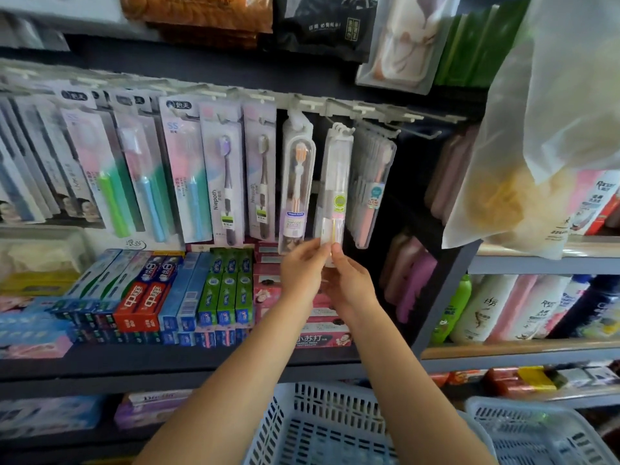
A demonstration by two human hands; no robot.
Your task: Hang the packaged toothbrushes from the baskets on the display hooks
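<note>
I see both hands raised at the middle of the view, pinching the bottom end of one clear toothbrush pack point(333, 182). Left hand point(302, 270) holds its lower left edge between thumb and fingers; right hand point(350, 283) pinches the lower right edge, fingertips curled on the plastic. The pack hangs upright from a hook point(339, 127) on the rail, top at 12 o'clock from the hands. At 9 o'clock of it hangs another clear pack with an orange brush point(297, 182); at 3 o'clock a bunch of packs with pink brushes point(372, 193). Toothpaste boxes point(188, 293) lie on the shelf at 9 o'clock of the hands. Two white baskets sit at 6 o'clock point(322, 421) and 5 o'clock point(536, 427); whether they hold anything I cannot tell.
</note>
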